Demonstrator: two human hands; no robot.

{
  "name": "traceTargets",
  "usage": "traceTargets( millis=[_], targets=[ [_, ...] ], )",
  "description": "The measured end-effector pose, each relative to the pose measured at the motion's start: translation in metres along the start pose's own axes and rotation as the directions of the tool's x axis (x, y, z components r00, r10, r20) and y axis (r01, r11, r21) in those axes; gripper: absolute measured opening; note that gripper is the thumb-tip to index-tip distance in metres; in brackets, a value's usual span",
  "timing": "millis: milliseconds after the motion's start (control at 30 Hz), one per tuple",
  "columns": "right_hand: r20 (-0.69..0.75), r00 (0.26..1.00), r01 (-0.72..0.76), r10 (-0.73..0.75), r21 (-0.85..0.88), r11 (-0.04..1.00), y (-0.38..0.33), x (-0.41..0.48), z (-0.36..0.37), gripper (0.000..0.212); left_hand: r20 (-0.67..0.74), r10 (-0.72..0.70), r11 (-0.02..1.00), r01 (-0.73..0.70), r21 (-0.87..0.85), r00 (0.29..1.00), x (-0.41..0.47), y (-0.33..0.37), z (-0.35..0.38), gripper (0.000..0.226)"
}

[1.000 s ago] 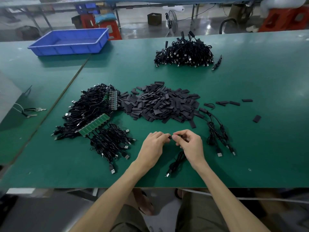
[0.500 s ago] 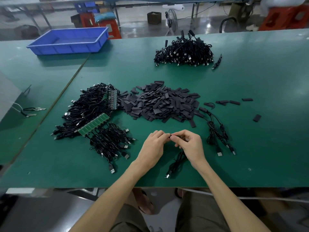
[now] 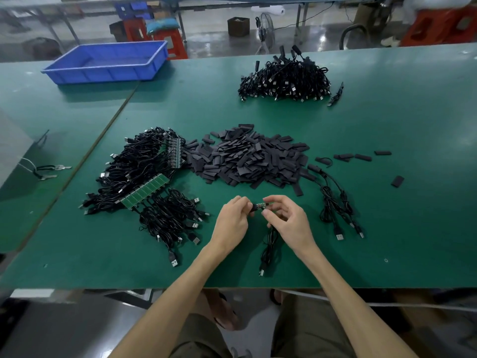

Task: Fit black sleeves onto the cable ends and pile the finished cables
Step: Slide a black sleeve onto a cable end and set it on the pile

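Both hands meet low over the near middle of the worktop [image 3: 387, 130]. The left grip [image 3: 232, 220] is pinched on a black sleeve [image 3: 254, 208], thumb and fingertips closed round it. The right grip [image 3: 290, 222] is pinched on the cable end [image 3: 262, 205], a small board with a touch of green showing between the two hands. The rest of that cable [image 3: 269, 244] drops from under the right palm toward the near edge, its plug [image 3: 261, 272] lying on the mat.

What the next push turns on: the sleeve lies just left of the cable end, and both run left to right on one line. From where I stand the sleeve's mouth looks to be touching or just over the tip of the board, though the fingers cover too much to be sure. So I'd expect a straight slide, the left grip driving rightward along that axis while the right holds the board steady. A tilt off that line would likely catch the sleeve on a corner of the board.

Loose sleeves sit in a heap [image 3: 247, 161] just beyond the hands, with bare cables [image 3: 144, 171] to the left. The finished pile [image 3: 284, 81] is well away at the far side, slightly right, so the right grip looks the handier one to carry this cable there once it is sleeved.
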State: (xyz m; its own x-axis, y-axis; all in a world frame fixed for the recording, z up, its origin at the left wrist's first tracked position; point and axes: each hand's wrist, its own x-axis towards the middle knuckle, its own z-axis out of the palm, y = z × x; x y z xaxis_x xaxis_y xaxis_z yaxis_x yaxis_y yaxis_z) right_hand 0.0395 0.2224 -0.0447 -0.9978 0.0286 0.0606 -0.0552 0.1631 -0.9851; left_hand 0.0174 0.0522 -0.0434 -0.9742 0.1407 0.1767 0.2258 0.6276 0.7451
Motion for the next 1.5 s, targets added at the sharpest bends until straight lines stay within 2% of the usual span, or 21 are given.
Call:
traceTargets(
  millis=[333,467,600,967,1500],
  targets=[
    [-0.066,0.998,0.001,0.001,0.04,0.999,0.001,0.0,-0.002,0.019,0.034,0.047,0.998,-0.048,0.027,0.998,0.001,-0.003,0.002,0.031],
    [-0.108,0.994,-0.016,0.018,0.028,0.999,0.004,0.002,-0.002,0.015,0.024,0.048,0.996,-0.046,-0.075,0.999,0.001,-0.004,0.003,0.004],
    [-0.132,0.991,-0.028,0.036,0.066,0.997,0.005,0.002,-0.002,0.013,-0.031,0.083,0.993,-0.085,-0.078,0.996,0.0,-0.005,0.001,0.023],
    [-0.191,0.978,-0.05,0.082,0.167,0.985,0.007,0.003,-0.004,0.015,-0.094,0.115,0.99,-0.122,-0.069,0.989,-0.001,-0.003,0.0,0.023],
    [-0.132,0.99,-0.03,0.053,0.164,0.986,0.014,0.003,-0.007,0.006,-0.073,0.167,0.986,-0.168,-0.015,0.983,-0.005,-0.002,0.003,0.024]
  ],
)
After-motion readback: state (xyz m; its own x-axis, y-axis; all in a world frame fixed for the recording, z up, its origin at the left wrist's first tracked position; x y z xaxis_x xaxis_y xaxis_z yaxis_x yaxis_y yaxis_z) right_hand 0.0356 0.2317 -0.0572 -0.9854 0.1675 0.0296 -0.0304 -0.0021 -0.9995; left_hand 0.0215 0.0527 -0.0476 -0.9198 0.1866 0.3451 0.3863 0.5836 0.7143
